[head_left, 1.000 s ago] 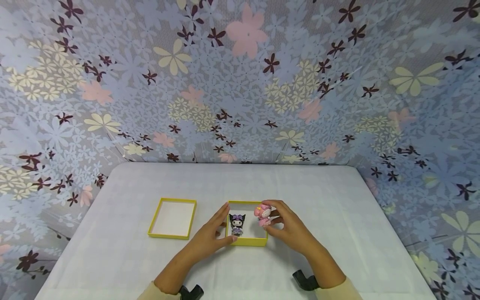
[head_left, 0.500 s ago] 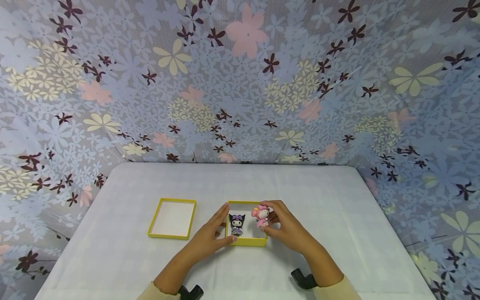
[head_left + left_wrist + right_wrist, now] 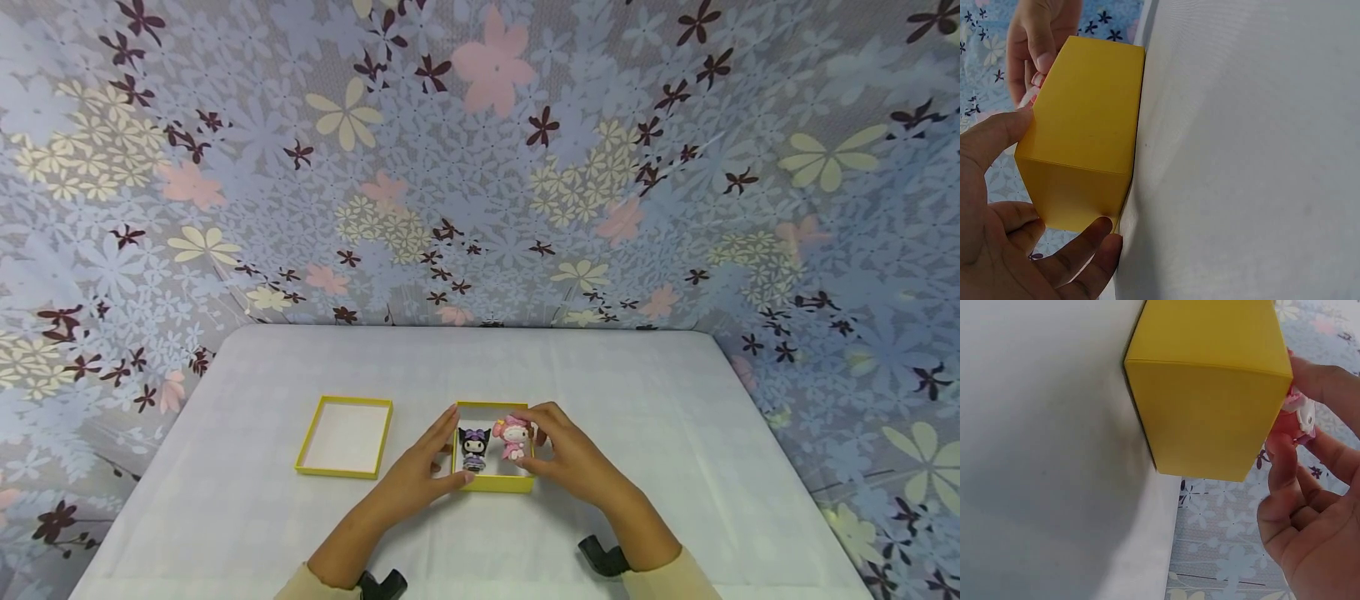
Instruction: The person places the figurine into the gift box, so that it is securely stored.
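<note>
A yellow open box (image 3: 501, 484) with a white inside stands on the table. My left hand (image 3: 412, 477) grips its left side, thumb at the front wall and fingertips toward the back corner. In the left wrist view several fingers lie against the box's yellow side (image 3: 1079, 194). Inside, at the left, stands a black-and-white figurine (image 3: 473, 448) with a purple bow and dress. My right hand (image 3: 581, 457) pinches a pink-hooded figurine (image 3: 514, 437) at the box's right side, upright and facing me. The right wrist view shows this figurine (image 3: 1302, 419) partly hidden behind the box.
Left of the box lies a shallow yellow-rimmed lid (image 3: 387, 437), its white inside up. A white cloth covers the table (image 3: 630, 375); flowered fabric (image 3: 480, 208) rises behind it. Black wrist mounts (image 3: 603, 557) show below both forearms.
My right hand has moved a little left with the pink figurine, which has turned upright and now faces forward beside the black one. My left hand and the box have stayed still.
</note>
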The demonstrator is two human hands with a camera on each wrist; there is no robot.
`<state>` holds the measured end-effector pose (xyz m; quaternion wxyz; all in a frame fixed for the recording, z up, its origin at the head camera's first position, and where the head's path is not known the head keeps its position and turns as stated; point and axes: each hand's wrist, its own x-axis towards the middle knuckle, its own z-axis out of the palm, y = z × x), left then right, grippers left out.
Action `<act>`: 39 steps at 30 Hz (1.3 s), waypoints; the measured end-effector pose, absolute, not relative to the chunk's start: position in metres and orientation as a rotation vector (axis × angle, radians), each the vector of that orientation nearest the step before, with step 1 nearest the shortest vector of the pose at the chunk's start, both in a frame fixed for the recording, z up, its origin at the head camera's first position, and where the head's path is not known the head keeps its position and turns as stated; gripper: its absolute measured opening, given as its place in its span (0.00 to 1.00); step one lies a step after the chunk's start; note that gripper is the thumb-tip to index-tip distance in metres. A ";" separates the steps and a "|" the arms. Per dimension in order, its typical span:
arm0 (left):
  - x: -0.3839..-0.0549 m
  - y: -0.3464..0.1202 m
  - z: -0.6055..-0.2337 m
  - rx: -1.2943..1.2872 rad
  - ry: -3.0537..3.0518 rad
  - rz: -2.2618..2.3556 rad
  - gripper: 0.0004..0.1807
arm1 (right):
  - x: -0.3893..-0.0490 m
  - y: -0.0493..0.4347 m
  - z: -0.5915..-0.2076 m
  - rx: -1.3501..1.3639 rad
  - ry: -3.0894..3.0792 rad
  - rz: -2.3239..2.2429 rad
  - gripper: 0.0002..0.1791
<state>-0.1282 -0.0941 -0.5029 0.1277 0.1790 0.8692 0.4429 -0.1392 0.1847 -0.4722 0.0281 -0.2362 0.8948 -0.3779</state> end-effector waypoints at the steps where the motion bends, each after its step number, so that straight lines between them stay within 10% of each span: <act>1: -0.128 -0.094 -0.503 0.518 2.526 1.290 0.52 | -0.140 0.185 -0.473 -0.732 2.763 -1.156 0.37; 39: -0.128 -0.094 -0.502 0.524 2.534 1.280 0.52 | -0.159 0.169 -0.473 -0.706 2.762 -0.733 0.32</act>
